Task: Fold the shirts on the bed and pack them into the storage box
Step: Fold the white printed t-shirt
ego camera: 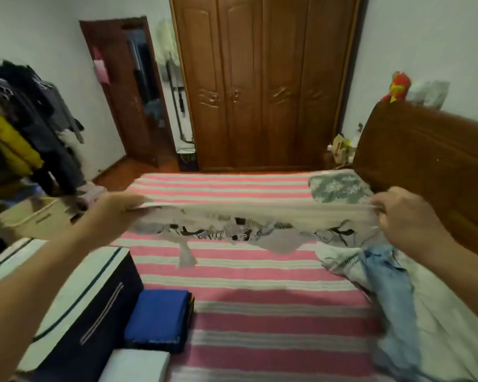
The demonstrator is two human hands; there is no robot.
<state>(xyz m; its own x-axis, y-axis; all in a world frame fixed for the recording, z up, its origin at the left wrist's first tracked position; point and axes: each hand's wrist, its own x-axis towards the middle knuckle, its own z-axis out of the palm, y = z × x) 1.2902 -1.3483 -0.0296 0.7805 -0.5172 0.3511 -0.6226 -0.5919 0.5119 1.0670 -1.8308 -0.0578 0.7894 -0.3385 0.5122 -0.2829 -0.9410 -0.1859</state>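
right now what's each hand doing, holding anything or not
Left hand: closed, gripping one end of the white printed shirt.
Right hand: closed, pinching the shirt's other end, stretched above the bed.

No text, label or number is legible anywhere here.

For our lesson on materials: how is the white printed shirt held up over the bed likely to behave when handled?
Probably floppy: the white printed shirt sags between the left hand and right hand, a sleeve dangling. Likely light, since pinched edges alone carry it. It should drape flat on the striped bed, not roll.
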